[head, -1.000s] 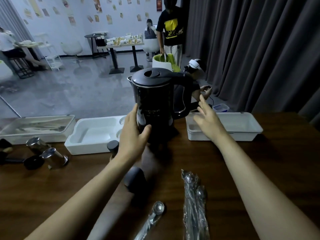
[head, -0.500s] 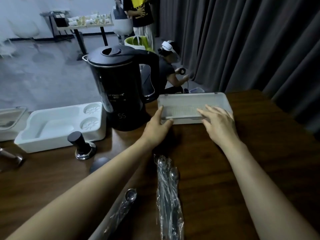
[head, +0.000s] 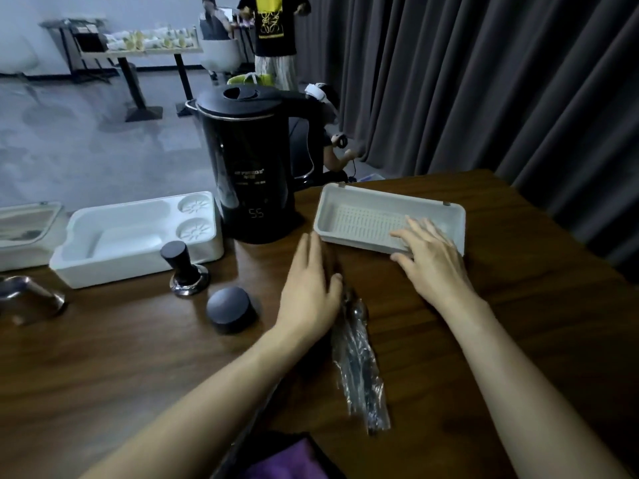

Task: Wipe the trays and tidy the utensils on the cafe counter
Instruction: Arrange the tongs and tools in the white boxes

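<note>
Right hand lays straight fingers over the tray's near rim at one o'clock, probably steadying it. Left hand, flat with fingers together, hovers beside the wrapped spoons at six o'clock.

1. Left hand: palm down, fingers straight and held together, pointing forward, thumb close alongside. Holds nothing.
2. Right hand: palm down, fingers extended and slightly spread, thumb out to its left.
3. Left forearm and right forearm: bare, both reaching forward. The hands are near each other but apart.
</note>
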Motion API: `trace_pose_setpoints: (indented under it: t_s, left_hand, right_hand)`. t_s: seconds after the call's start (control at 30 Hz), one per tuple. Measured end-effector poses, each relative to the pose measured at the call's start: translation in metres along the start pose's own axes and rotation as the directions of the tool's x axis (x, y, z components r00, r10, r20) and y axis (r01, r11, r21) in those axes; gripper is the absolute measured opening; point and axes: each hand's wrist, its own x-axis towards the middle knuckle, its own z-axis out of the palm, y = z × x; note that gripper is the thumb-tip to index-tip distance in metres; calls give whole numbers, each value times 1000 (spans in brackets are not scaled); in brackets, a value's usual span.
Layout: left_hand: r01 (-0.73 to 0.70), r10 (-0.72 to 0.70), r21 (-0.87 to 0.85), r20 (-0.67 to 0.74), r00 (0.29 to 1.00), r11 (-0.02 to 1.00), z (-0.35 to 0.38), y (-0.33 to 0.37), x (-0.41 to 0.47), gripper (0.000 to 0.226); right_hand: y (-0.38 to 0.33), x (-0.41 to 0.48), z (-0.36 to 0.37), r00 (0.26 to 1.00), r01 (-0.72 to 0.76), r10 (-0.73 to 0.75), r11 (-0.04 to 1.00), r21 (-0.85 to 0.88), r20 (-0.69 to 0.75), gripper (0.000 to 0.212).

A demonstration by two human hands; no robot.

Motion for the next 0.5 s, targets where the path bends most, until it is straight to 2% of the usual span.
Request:
trace_pose_setpoints:
  t_s: [0.1,0.2,0.33,0.4,0.5]
  left_hand:
    - [-169,144,158,160,977,973,0,2,-33,67]
    - [-250,168,219,334,927,943,3,-3,-49,63]
    - [-276,141,323,384,913,905,-3,-15,-49,72]
    - [-284,140,340,392,909,896,-12,-21,-46,70]
    - [-249,100,366,381,919,897,-28,-35,-44,66]
  right_hand:
    - [-6,-1,-7,1000,-9,10,998,-58,23,51]
    - [-10,-3,-14,998,-31,37,993,-110,54,52]
    - [-27,-18,-27,996,-53,63,989,-138,67,48]
    - [-44,-35,-35,991,-63,83,981,-181,103,50]
    - [-69,-67,-45,978,-106,132,982,-155,164,56]
